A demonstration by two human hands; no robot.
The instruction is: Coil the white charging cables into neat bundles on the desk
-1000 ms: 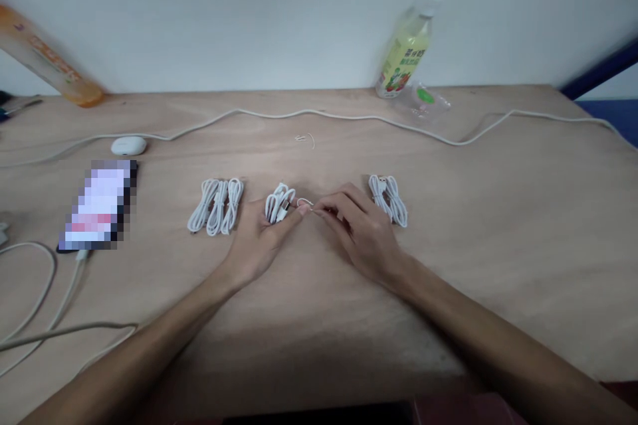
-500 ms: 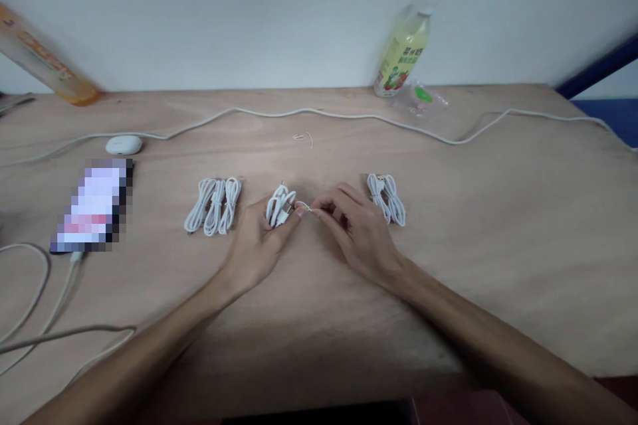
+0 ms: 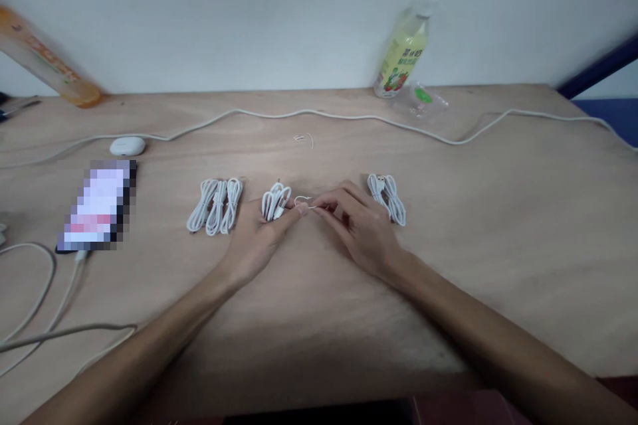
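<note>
white cable (light brown table)

– Describe, please, the arms: covered or bare?
– Bare, both left forearm and right forearm, up to the lower edge of the view. In shape slim, narrow at the far end and gradually wider toward that edge.
– And the hands?
– Equally bare, left hand and right hand, with slender fingers.
– And at the bottom, perhaps clothing?
– Impossible to say with certainty: only a dark shape there, too shadowed for recognising.
</note>
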